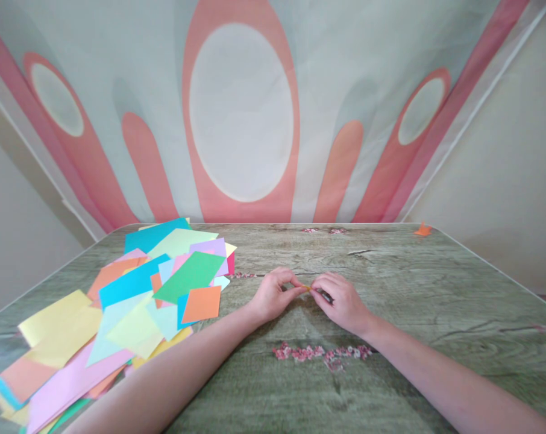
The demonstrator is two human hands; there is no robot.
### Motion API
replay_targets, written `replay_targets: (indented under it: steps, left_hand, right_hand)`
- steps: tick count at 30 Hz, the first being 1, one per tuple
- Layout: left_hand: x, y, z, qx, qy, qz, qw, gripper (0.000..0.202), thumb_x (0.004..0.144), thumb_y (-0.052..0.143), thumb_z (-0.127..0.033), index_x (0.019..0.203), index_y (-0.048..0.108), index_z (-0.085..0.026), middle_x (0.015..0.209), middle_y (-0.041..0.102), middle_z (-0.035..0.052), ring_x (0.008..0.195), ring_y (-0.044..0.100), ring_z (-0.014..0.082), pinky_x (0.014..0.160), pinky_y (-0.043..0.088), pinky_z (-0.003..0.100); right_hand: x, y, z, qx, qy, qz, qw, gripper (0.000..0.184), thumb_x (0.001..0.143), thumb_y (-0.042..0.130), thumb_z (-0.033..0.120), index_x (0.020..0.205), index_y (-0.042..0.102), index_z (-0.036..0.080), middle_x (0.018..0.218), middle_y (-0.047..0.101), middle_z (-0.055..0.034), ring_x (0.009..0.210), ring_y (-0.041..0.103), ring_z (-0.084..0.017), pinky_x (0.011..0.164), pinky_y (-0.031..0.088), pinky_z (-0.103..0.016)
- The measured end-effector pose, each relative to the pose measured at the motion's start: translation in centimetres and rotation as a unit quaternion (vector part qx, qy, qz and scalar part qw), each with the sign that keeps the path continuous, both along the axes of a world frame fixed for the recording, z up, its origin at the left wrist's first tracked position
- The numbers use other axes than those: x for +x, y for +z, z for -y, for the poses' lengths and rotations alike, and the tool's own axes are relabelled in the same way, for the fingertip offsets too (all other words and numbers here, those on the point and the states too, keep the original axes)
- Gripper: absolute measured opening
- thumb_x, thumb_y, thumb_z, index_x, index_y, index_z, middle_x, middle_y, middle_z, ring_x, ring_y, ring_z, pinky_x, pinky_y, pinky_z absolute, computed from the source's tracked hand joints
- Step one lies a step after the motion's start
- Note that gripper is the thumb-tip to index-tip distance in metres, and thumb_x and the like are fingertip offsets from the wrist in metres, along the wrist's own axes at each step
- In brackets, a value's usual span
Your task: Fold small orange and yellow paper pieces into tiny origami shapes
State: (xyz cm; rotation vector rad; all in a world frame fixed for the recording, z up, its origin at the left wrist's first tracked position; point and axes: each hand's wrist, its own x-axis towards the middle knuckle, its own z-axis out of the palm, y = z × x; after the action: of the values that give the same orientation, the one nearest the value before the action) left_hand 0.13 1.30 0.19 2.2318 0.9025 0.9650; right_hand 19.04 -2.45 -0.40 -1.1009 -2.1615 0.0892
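My left hand (275, 293) and my right hand (339, 298) meet at the middle of the table (436, 301), both with fingers pinched together. Between their fingertips is a tiny folded piece of orange paper (305, 288), held by both hands just above the tabletop. Most of that piece is hidden by my fingers. My forearms stretch back toward the near edge on either side.
A loose heap of coloured paper sheets (132, 295) covers the left part of the table. A small orange folded paper (422, 229) sits at the far right edge. A patterned pink and grey cloth (241, 114) hangs behind the table.
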Motion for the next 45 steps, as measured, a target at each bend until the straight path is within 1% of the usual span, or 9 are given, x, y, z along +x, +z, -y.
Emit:
replay_targets:
  steps: [5,9,15,21,25,29,33,39,45]
  left_hand:
    - [-0.3,0.1,-0.2,0.045,-0.018,-0.013,0.999,0.014,0.081,0.056,-0.029,0.078,0.065,-0.019,0.077,0.062,0.0024,0.080,0.054,0.0147,0.077,0.041,0.028]
    - [-0.5,0.2,0.0,0.087,-0.011,-0.054,0.995,0.011,0.078,0.058,-0.025,0.086,0.064,-0.021,0.086,0.062,0.0033,0.087,0.054,0.0164,0.081,0.039,0.030]
    - [-0.6,0.5,0.3,0.113,-0.011,-0.136,0.984,0.011,0.078,0.054,-0.015,0.082,0.062,-0.020,0.085,0.063,0.0018,0.085,0.055,0.0159,0.079,0.038,0.029]
    - [-0.6,0.6,0.3,0.120,-0.020,-0.186,0.975,0.012,0.077,0.052,-0.013,0.081,0.062,-0.019,0.082,0.062,0.0026,0.083,0.055,0.0162,0.077,0.039,0.028]
    - [-0.6,0.5,0.2,0.109,-0.027,-0.189,0.975,0.011,0.078,0.051,-0.016,0.080,0.061,-0.019,0.082,0.061,0.0024,0.081,0.055,0.0160,0.077,0.040,0.027]
    - [-0.9,0.9,0.1,0.093,-0.061,-0.184,0.977,0.012,0.081,0.051,-0.023,0.081,0.062,-0.019,0.081,0.060,0.0032,0.081,0.055,0.0158,0.076,0.040,0.026]
    - [-1.1,1.1,-0.1,0.085,-0.089,-0.186,0.975,0.014,0.082,0.052,-0.027,0.082,0.062,-0.018,0.082,0.059,0.0037,0.081,0.054,0.0156,0.075,0.040,0.025]
    - [-1.0,0.7,-0.3,0.048,-0.074,-0.157,0.984,0.013,0.081,0.052,-0.025,0.079,0.061,-0.018,0.080,0.059,0.0027,0.080,0.054,0.0149,0.075,0.040,0.024]
    - [-0.8,0.5,-0.3,0.018,-0.066,-0.131,0.989,0.013,0.081,0.053,-0.026,0.075,0.062,-0.017,0.077,0.060,0.0023,0.078,0.054,0.0146,0.075,0.041,0.025]
  right_hand:
    - [0.3,0.0,-0.2,0.032,-0.013,0.013,0.999,0.009,0.083,0.050,0.016,0.078,0.057,0.018,0.078,0.062,-0.0036,0.075,0.053,-0.016,0.071,0.039,-0.031]
    - [0.6,0.1,-0.3,0.070,-0.011,0.047,0.996,0.010,0.083,0.051,0.015,0.077,0.059,0.019,0.080,0.064,-0.0030,0.077,0.054,-0.016,0.072,0.038,-0.031]
    - [0.6,-0.2,-0.3,0.075,-0.004,0.093,0.993,0.011,0.084,0.051,0.015,0.076,0.059,0.018,0.081,0.063,-0.0033,0.078,0.053,-0.016,0.073,0.037,-0.031]
    - [0.4,-0.1,-0.3,0.024,0.014,0.114,0.993,0.010,0.084,0.050,0.017,0.078,0.058,0.018,0.080,0.060,-0.0052,0.079,0.052,-0.018,0.072,0.040,-0.032]
    - [0.2,-0.1,-0.2,-0.006,0.032,0.087,0.996,0.012,0.084,0.048,0.016,0.079,0.058,0.019,0.078,0.059,-0.0056,0.079,0.051,-0.018,0.072,0.041,-0.033]
    - [0.3,-0.2,-0.2,-0.022,0.046,0.063,0.997,0.012,0.083,0.048,0.016,0.078,0.059,0.019,0.079,0.058,-0.0053,0.079,0.052,-0.018,0.072,0.042,-0.033]
    - [0.4,-0.3,-0.3,-0.046,0.039,0.051,0.997,0.011,0.083,0.050,0.017,0.079,0.059,0.019,0.079,0.058,-0.0047,0.080,0.052,-0.018,0.072,0.042,-0.032]
    - [0.5,-0.4,-0.6,-0.097,0.030,0.007,0.995,0.008,0.081,0.053,0.017,0.078,0.060,0.019,0.082,0.057,-0.0036,0.080,0.052,-0.016,0.074,0.042,-0.031]
    - [0.4,-0.6,-1.1,-0.154,0.007,-0.045,0.987,0.011,0.080,0.054,0.019,0.071,0.061,0.018,0.079,0.055,-0.0030,0.077,0.054,-0.015,0.072,0.043,-0.030]
